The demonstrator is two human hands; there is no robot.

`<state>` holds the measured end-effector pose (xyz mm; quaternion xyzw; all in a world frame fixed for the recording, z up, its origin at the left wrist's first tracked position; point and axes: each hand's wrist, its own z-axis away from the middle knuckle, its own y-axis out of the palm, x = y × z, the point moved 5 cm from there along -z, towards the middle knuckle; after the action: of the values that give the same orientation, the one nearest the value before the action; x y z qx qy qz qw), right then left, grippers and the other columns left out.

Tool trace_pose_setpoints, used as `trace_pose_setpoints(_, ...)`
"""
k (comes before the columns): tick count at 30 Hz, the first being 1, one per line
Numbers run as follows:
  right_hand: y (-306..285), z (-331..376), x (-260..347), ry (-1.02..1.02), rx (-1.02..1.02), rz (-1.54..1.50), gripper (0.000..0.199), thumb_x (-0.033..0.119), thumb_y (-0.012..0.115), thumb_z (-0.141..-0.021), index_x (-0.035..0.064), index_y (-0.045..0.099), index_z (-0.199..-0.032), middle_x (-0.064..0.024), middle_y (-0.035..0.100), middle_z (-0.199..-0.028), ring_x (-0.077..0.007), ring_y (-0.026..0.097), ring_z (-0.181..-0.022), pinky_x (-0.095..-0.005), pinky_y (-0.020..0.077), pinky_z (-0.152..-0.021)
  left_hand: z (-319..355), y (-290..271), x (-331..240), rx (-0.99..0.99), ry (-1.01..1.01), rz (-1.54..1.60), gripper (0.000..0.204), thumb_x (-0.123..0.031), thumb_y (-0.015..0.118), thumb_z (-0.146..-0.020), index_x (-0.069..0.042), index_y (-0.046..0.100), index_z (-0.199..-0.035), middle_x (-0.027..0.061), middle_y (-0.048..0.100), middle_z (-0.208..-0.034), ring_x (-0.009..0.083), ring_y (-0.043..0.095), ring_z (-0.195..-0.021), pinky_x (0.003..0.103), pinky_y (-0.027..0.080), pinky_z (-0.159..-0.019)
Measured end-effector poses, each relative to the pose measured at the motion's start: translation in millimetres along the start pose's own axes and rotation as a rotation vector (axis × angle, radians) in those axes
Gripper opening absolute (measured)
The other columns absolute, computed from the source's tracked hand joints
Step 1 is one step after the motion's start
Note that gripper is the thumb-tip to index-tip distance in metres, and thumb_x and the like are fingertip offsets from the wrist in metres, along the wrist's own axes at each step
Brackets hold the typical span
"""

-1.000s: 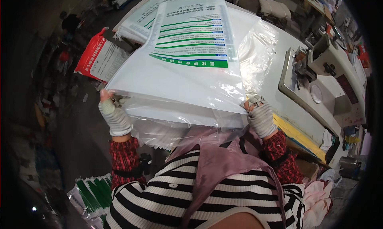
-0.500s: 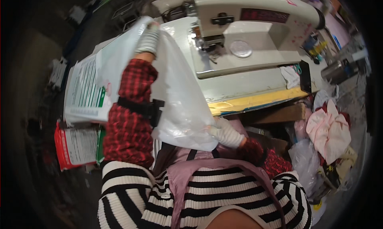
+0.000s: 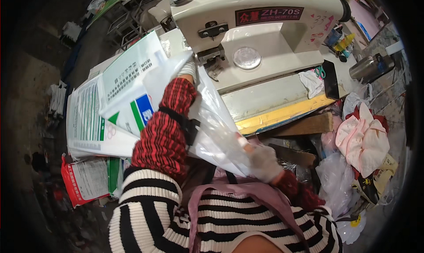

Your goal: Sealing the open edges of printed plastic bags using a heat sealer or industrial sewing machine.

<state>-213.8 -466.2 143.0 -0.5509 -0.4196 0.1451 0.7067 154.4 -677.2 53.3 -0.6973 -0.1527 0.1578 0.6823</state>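
Note:
A large white plastic sack [image 3: 211, 104], printed on its left part, stretches across the table's front and down over my lap. My left hand [image 3: 188, 69], in a pale knit glove, holds its upper edge close to the needle area of the sewing machine [image 3: 216, 50]. The left fingertips are partly hidden by a fold. Nearer my body, my right hand [image 3: 263, 163] is closed on the sack's lower right edge; it wears a similar glove and is a little blurred by motion. Red and black checked sleeves cover both forearms.
Printed sacks [image 3: 84, 116] lie stacked on the left, with a red and green one [image 3: 88, 182] hanging below. At the right are small scissors [image 3: 319, 72], a white cloth [image 3: 310, 84], a metal flask [image 3: 371, 67] and a pink cloth heap [image 3: 362, 138]. A yellow strip [image 3: 282, 115] edges the table.
My left hand has moved right and down toward the machine, turning the sack so its printed side shows. My right hand has shifted slightly right and down. The view has shifted too.

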Motion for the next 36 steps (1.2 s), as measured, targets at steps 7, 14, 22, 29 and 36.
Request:
trace_pose_setpoints(7,-22,-139,9,0.064,0.07,-0.197,0.052,0.01,0.038,-0.089,0.0076,0.031,-0.14,-0.0238,0.064,-0.09,-0.0384,0.063,-0.083,-0.0478,0.0487,-0.074,45,-60,57,0.54,0.087,0.155,0.027,-0.022,0.055,-0.084,0.0,0.065,-0.095,0.0166,0.064,-0.077,0.029,0.062,-0.072,0.041,0.05,-0.07)
trace_pose_setpoints(14,-6,-212,-1,-0.033,0.061,-0.34,0.052,0.011,0.045,-0.087,-0.003,0.034,-0.136,-0.0285,0.06,-0.104,-0.0404,0.06,-0.094,-0.0429,0.0475,-0.082,228,-117,60,0.391,0.194,0.246,0.028,-0.022,0.058,-0.083,0.0,0.063,-0.1,0.0141,0.062,-0.077,0.026,0.06,-0.073,0.039,0.049,-0.071)
trace_pose_setpoints(22,-7,-180,10,-0.079,0.044,-0.543,0.068,0.017,0.056,-0.082,-0.0048,0.026,-0.139,-0.0304,0.049,-0.123,-0.0363,0.055,-0.106,-0.036,0.0422,-0.093,240,-200,-6,0.218,0.367,0.545,0.034,-0.026,0.064,-0.081,-0.002,0.06,-0.103,0.0175,0.059,-0.086,0.0287,0.058,-0.074,0.038,0.049,-0.074)
trace_pose_setpoints(29,0,-167,22,0.102,0.11,-0.337,0.067,0.009,0.046,-0.083,0.0013,0.019,-0.144,-0.0291,0.061,-0.097,-0.0389,0.061,-0.088,-0.0414,0.0471,-0.078,305,-143,-28,1.033,0.78,0.004,0.047,-0.031,0.065,-0.075,-0.009,0.059,-0.116,0.0164,0.062,-0.106,0.0316,0.058,-0.102,0.035,0.047,-0.085)
trace_pose_setpoints(36,-2,-160,18,0.072,0.032,-0.531,0.058,0.014,0.041,-0.09,0.0041,0.022,-0.144,-0.0242,0.062,-0.088,-0.0355,0.06,-0.081,-0.038,0.0472,-0.075,245,-260,-49,0.078,1.381,-0.145,0.035,-0.029,0.067,-0.072,-0.007,0.064,-0.099,0.0155,0.063,-0.087,0.0255,0.06,-0.077,0.04,0.048,-0.075)
